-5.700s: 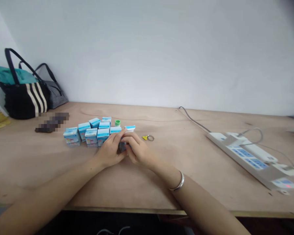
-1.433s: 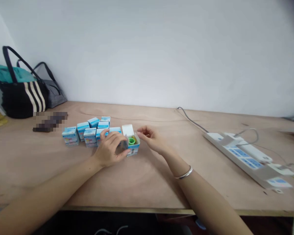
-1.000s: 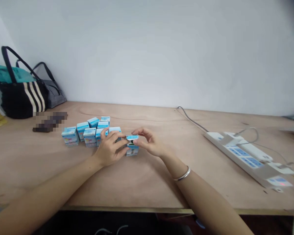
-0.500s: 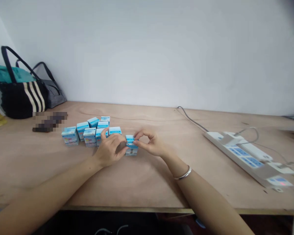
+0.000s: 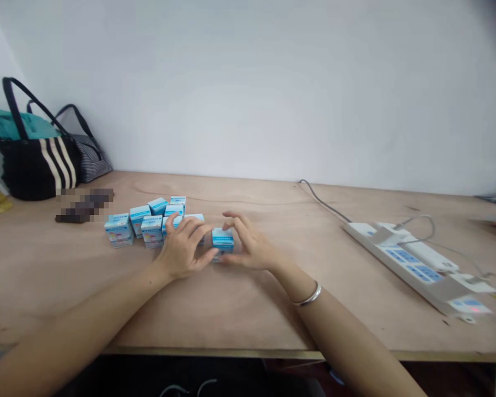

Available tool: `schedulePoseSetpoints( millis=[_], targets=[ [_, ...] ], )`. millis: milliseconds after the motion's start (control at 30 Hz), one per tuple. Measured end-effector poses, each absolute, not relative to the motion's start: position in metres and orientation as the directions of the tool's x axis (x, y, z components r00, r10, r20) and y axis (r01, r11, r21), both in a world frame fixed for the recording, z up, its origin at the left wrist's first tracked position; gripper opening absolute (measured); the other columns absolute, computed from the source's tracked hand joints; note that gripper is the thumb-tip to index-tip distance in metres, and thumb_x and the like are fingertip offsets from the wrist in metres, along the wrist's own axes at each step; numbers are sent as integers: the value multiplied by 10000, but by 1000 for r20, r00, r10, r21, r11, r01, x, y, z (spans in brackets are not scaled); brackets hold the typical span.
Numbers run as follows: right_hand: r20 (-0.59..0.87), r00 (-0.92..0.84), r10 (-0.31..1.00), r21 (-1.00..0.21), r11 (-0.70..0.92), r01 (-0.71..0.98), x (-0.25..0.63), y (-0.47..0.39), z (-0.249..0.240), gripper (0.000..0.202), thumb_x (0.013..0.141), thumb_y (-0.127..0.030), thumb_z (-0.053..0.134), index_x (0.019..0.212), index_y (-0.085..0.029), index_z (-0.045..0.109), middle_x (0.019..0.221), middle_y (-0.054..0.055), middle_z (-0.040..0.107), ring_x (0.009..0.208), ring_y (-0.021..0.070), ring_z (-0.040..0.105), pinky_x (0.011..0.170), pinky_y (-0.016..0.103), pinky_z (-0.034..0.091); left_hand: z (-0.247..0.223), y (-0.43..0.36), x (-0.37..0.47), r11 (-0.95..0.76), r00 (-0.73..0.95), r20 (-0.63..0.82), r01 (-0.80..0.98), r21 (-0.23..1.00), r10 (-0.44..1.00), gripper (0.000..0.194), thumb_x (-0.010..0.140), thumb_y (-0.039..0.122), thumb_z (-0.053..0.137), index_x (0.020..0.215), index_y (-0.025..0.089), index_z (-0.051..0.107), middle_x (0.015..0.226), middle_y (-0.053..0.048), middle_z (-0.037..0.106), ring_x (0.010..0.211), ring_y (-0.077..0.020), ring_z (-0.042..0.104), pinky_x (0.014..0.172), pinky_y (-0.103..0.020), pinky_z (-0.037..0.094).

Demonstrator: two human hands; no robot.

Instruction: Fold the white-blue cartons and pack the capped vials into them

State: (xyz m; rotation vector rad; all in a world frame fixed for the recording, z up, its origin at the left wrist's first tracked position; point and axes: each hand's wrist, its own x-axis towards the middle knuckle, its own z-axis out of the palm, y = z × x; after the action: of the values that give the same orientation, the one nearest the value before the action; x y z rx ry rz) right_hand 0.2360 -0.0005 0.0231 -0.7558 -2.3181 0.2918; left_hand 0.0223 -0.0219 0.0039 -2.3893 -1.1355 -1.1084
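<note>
Where the closed box (image 5: 222,237) stands: between my hands, well back from the worktop (image 5: 215,314)'s front edge.
Left hand (image 5: 182,247): thumb and fingers apart at the box's left side; whether they touch it, I cannot tell.
Right hand (image 5: 251,243): spread open at its right.

Wooden table (image 5: 273,314): holds blue-and-white boxes (image 5: 152,231); left of them, black bag (image 5: 27,171), grey bag (image 5: 93,162), dark object (image 5: 85,207); right of them, power strip (image 5: 400,275).

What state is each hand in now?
Left hand: open, fingers curved beside the lone blue-white carton.
Right hand: open around its right side; grip unclear.
</note>
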Motion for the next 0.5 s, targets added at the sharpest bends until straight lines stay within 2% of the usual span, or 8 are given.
schedulePoseSetpoints(
  millis=[67,133,200,333,400,500],
  targets=[
    [509,-529,679,-436,733,522,234,2,18,646,595,-368,762,1131,-186,449,1136,132,514,1032,265,522,830,404,461,11,-21,15,-584,356,722,807,82,593,442,736,398,578,1140,225,529,1114,-94,599,1078,-302,517,1039,-551,149],
    [421,-487,765,-520,643,562,234,10,13,563,627,-329,726,1104,-192,461,970,62,576,809,192,566,706,337,478,17,-19,6,-495,300,704,865,85,644,506,713,418,591,1178,236,512,1196,-118,549,1135,-337,463,1024,-576,152],
    [341,-443,829,-595,555,581,236,24,11,451,646,-317,702,1025,-195,490,842,5,587,682,146,550,630,292,463,20,-16,-4,-405,254,673,911,75,695,591,669,471,621,1205,253,501,1284,-141,477,1193,-379,394,1008,-615,145],
    [345,-241,907,-702,419,576,228,60,9,397,658,-257,659,1018,-183,510,849,7,597,673,136,547,641,295,462,21,-13,-21,-286,222,590,958,16,776,782,572,571,672,1267,278,468,1393,-172,348,1271,-464,259,965,-706,97],
    [329,-258,908,-718,418,556,216,74,8,402,686,-235,625,1068,-172,515,903,29,610,705,141,562,673,307,476,23,-12,-28,-242,203,557,970,-4,805,840,551,588,682,1294,275,447,1410,-194,321,1287,-491,220,943,-737,78],
    [291,-353,889,-728,445,521,195,84,11,401,754,-264,577,1139,-164,526,993,62,628,813,163,596,755,327,493,28,-13,-43,-158,119,502,987,36,857,923,508,620,699,1321,291,410,1411,-215,318,1279,-534,208,882,-783,99]
  ],
)
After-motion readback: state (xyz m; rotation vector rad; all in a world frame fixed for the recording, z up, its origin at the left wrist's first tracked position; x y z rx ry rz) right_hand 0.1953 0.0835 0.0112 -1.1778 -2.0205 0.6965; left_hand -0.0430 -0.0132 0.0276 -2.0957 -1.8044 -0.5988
